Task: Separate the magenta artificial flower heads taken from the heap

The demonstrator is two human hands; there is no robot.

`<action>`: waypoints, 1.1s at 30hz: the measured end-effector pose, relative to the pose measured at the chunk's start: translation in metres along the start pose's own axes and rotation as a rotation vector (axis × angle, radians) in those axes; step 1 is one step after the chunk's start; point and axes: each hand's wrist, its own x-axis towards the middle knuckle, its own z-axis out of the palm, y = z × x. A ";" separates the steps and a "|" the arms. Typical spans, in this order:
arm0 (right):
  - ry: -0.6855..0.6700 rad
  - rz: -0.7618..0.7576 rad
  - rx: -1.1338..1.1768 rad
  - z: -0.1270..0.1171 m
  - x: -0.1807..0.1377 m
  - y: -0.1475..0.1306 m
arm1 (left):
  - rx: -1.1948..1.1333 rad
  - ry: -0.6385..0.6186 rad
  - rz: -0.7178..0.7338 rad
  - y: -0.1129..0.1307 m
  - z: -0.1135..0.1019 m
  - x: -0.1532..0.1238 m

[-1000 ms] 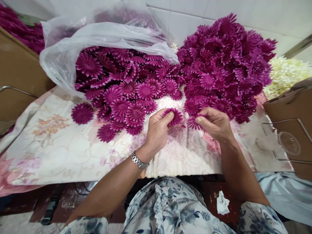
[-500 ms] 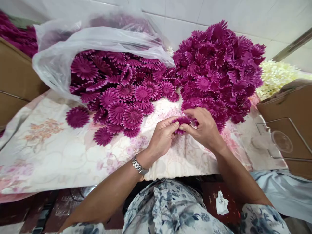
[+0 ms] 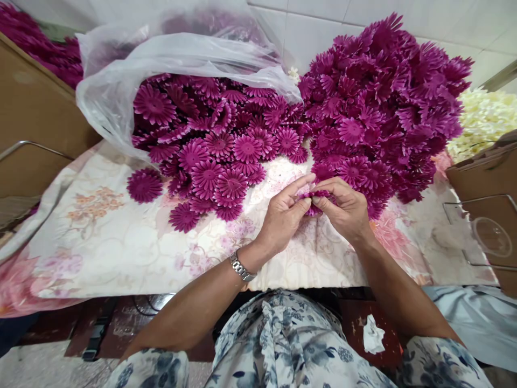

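Between my two hands is a purple artificial flower [image 3: 314,210], mostly covered by my fingers. My left hand [image 3: 285,215], with a metal watch at the wrist, pinches its left side with thumb and forefinger. My right hand [image 3: 346,209] pinches the right side, thumb close to the other thumb. Just beyond my right hand rises a tall heap of purple flowers [image 3: 379,118]. To the left, stacked flat purple flower heads [image 3: 218,167] spill from a clear plastic bag [image 3: 181,56].
A floral tablecloth [image 3: 133,258] covers the table. One loose flower head [image 3: 144,185] lies at the left. Cardboard boxes stand at the left [image 3: 40,102] and right [image 3: 490,178], with cream-coloured flowers [image 3: 482,121] behind the right one. A tiled wall [image 3: 323,24] closes the back.
My fingers have shifted on the flower: both thumbs now meet and my left forefinger reaches further forward. Less of the flower shows. The camera view has turned slightly left.
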 end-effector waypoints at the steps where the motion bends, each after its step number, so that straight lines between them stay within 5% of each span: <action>1: 0.015 -0.009 -0.006 0.000 0.000 -0.001 | -0.006 0.003 -0.009 0.000 0.000 0.000; 10: -0.019 0.091 -0.115 -0.006 -0.002 -0.002 | 0.049 0.015 0.044 0.000 -0.003 0.003; 17: -0.158 0.322 0.362 -0.009 -0.001 0.000 | -0.092 0.004 -0.094 0.007 -0.003 0.004; 20: -0.043 0.279 0.408 -0.020 0.005 0.000 | -0.119 0.085 -0.041 0.009 -0.005 0.006; 24: 0.283 0.211 0.007 -0.058 0.013 0.014 | -0.157 0.155 0.010 0.009 -0.004 0.007; 29: 0.454 0.136 -0.822 -0.090 0.014 0.025 | -0.102 0.206 0.005 0.007 0.002 0.006; 31: 0.456 0.044 -0.802 -0.080 0.012 0.016 | -0.088 0.188 0.001 0.006 0.004 0.005; 33: 0.303 -0.026 -0.582 -0.058 0.010 0.002 | -0.103 0.149 -0.014 0.005 0.005 0.005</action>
